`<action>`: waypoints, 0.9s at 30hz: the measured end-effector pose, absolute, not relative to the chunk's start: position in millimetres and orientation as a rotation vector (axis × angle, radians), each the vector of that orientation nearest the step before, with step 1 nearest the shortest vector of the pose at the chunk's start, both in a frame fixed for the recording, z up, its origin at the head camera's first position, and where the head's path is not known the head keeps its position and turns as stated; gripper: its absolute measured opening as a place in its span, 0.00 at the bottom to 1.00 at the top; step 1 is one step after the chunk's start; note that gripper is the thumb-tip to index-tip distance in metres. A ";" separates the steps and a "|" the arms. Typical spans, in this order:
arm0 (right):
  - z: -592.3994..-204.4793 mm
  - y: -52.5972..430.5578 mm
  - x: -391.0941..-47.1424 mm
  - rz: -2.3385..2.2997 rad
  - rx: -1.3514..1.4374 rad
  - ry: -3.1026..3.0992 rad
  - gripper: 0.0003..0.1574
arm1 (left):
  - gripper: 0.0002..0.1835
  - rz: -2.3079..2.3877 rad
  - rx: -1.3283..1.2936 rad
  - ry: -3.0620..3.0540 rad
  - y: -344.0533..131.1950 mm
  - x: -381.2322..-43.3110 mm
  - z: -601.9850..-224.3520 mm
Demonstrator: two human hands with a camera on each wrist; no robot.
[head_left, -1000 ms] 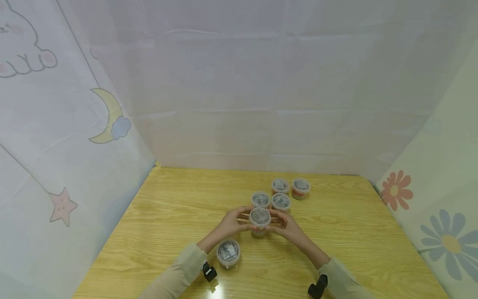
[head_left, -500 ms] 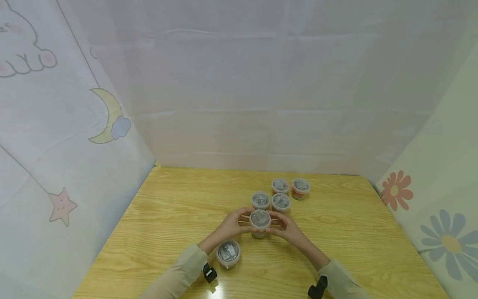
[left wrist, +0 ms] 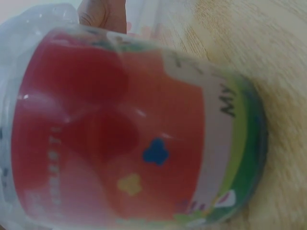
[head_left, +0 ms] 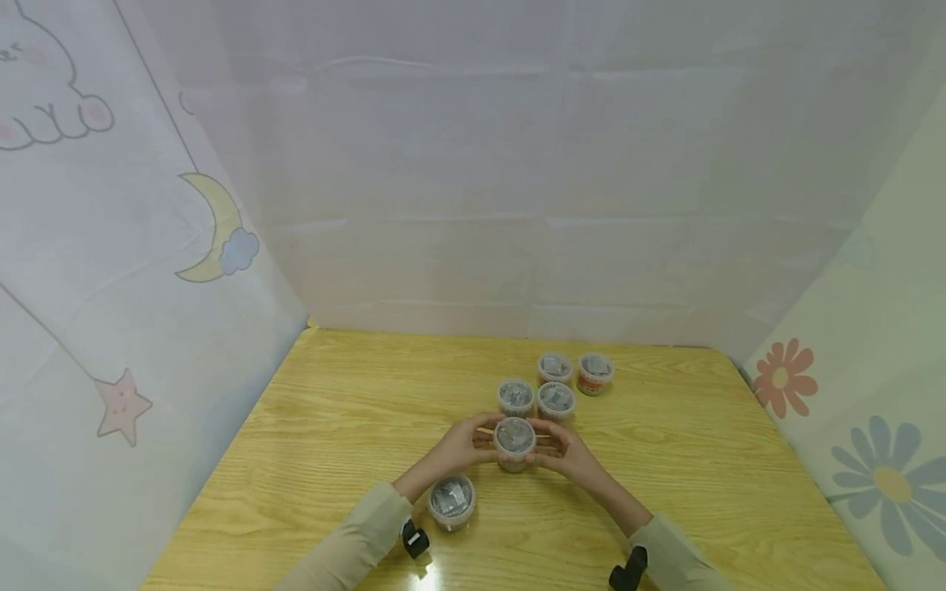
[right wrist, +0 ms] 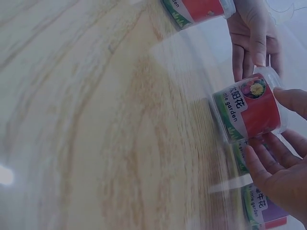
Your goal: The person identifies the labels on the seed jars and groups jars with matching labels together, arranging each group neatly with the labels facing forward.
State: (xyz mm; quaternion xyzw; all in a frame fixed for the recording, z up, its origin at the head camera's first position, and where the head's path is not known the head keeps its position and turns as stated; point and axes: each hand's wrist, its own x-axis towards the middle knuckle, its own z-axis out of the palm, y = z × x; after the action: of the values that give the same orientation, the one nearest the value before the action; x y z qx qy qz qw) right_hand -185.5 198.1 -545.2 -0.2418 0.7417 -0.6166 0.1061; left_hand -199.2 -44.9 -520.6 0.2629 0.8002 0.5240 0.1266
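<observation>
In the head view, my left hand point(head_left: 467, 443) and right hand point(head_left: 563, 450) grip a small round plastic tub point(head_left: 515, 437) from opposite sides, near its lid. Its clear lid shows grey contents. The right wrist view shows the tub's red, white and green "little garden" label point(right wrist: 249, 108), with fingers and thumbs around the rim and its base close over the table. A second lidded tub point(head_left: 452, 501) stands upright beside my left forearm; its red label fills much of the left wrist view. Directly behind the held tub is another lidded tub point(head_left: 516, 396).
Several similar tubs stand behind my hands, among them one tub point(head_left: 556, 399) near my right fingers, a back tub point(head_left: 554, 366) and a far-right tub point(head_left: 594, 373). The wooden table point(head_left: 355, 394) meets a pale cloth backdrop point(head_left: 443, 205) at its far edge.
The held tub has come down slightly and a little toward me, with both hands still on it. The other tubs stay where they were.
</observation>
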 end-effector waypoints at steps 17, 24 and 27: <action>-546.0 198.7 -185.7 -1.853 -0.736 2.142 0.37 | 0.37 1.463 0.799 2.351 -44.4 -201.4 -519.9; -545.1 197.7 -183.2 -1.860 -0.727 2.123 0.38 | 0.37 1.436 0.784 2.369 -44.5 -197.7 -516.7; -545.2 197.7 -182.9 -1.865 -0.733 2.117 0.38 | 0.37 1.424 0.778 2.375 -44.4 -197.6 -516.6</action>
State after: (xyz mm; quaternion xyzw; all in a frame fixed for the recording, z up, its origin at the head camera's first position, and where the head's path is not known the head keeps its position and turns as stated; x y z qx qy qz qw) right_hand -182.9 197.7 -545.2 -0.2499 0.7215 -0.6358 0.1132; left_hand -197.6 -44.4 -516.6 0.2682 0.8183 0.4909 0.1322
